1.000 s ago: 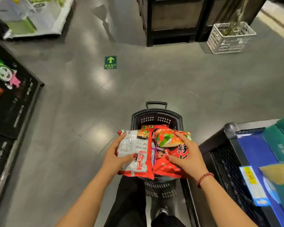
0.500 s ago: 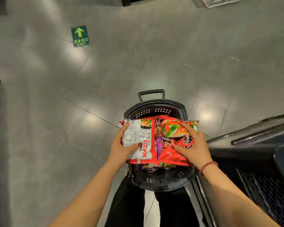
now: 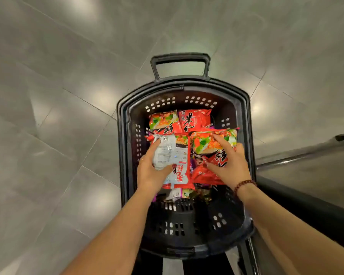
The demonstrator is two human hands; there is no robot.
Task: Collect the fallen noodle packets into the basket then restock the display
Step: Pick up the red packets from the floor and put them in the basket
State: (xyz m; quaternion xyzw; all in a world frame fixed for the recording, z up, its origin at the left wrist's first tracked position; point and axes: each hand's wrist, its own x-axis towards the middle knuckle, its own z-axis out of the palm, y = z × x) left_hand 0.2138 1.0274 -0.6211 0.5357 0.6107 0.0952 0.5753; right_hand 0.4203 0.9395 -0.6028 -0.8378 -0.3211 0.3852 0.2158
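A black plastic basket [image 3: 123, 135] with a pull handle [image 3: 180, 57] stands on the grey tiled floor. Several red noodle packets lie inside it. My left hand [image 3: 150, 171] grips a packet lying back side up [image 3: 173, 155], thumb on its white label. My right hand [image 3: 229, 163] grips a second red packet [image 3: 205, 143] beside it, thumb over the lower half and forefinger stretched across the picture. Both held packets sit just above two more packets [image 3: 179, 122] at the basket's far end. Other packets are partly hidden beneath.
A dark display unit's edge [image 3: 306, 155] runs along the right side, close to the basket rim. Grey floor tiles [image 3: 68, 116] spread to the left and beyond the basket. My dark trousers show below the basket.
The view has tilted down over the basket. Both hands have lowered the two packets from above the rim into the basket, still gripping them.
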